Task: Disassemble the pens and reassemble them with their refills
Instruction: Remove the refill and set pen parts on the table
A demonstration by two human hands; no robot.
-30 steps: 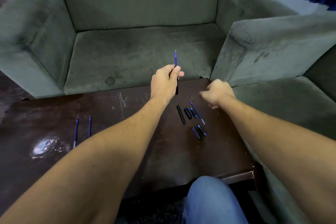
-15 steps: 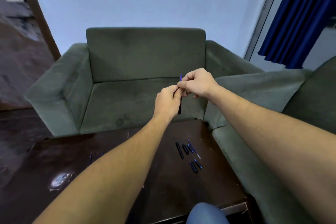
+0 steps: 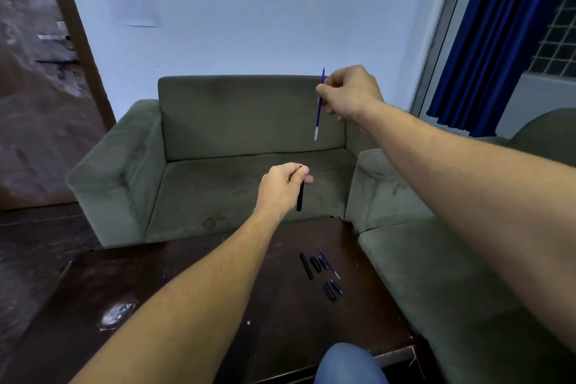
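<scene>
Blue refill [image 3: 319, 109] upright, black barrel [image 3: 300, 196] hanging vertical, spare pen parts [image 3: 321, 273] on table

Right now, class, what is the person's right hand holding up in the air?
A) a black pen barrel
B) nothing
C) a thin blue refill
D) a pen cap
C: the right hand pinches a thin blue refill in its fingers, raised in front of the sofa, while the black barrel is in the left hand.
</scene>
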